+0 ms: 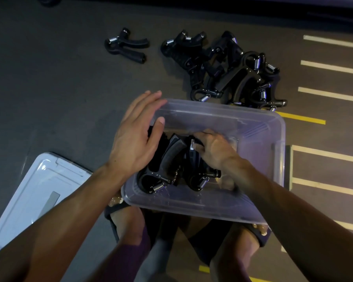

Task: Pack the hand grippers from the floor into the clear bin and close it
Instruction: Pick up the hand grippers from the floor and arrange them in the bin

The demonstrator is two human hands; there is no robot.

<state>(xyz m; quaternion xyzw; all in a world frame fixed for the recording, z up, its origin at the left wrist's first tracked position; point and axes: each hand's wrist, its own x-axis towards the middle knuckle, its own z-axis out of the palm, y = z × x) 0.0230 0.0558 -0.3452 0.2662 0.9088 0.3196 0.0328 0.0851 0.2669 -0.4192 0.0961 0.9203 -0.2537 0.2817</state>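
Observation:
The clear bin [259, 127] stands on the floor in front of me, with no lid on it. A few black hand grippers [167, 165] with steel springs lie in its left half. My right hand [214, 147] is inside the bin, fingers closed around one of those grippers. My left hand [135, 135] rests on the bin's left rim, fingers spread, thumb pointing into the bin. A pile of several black hand grippers [228, 68] lies on the floor just beyond the bin. A single hand gripper [126, 45] lies apart to the far left.
The bin's pale lid [35, 196] lies flat on the floor at my left. My feet in sandals [122, 218] sit under the bin's near edge. White and yellow painted lines [330, 94] cross the dark floor on the right.

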